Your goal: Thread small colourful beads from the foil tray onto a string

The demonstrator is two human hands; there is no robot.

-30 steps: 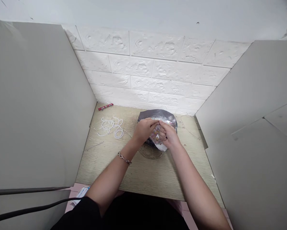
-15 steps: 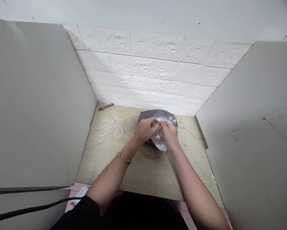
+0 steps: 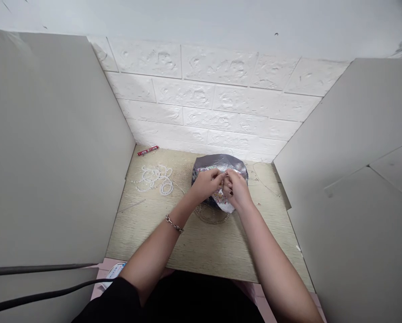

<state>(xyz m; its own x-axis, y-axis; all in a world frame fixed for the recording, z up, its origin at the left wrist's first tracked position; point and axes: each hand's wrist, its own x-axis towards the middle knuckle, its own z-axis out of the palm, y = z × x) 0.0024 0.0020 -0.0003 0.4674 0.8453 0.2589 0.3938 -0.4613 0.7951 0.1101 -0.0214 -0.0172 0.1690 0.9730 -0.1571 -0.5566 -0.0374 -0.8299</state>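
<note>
A shiny silver-purple pouch (image 3: pixel 217 162) lies on the wooden desk (image 3: pixel 201 242) near the back wall, with small colourful beads showing at its near side. My left hand (image 3: pixel 205 184) and my right hand (image 3: pixel 236 188) meet over it, fingertips pinched together on something tiny that I cannot make out. A chain bracelet (image 3: pixel 174 224) circles my left wrist. A thin bead chain (image 3: pixel 210 217) curves on the desk just in front of the pouch.
White pearl strands (image 3: pixel 155 177) lie coiled at the left. A small red object (image 3: pixel 147 150) rests by the back wall. Grey partition boards (image 3: pixel 53 148) stand on both sides. Two dark cables (image 3: pixel 36 282) cross the lower left.
Both hands have shifted slightly over the pouch and their fingertips have drawn closer together. The pouch, the pearls and everything else stay where they were.
</note>
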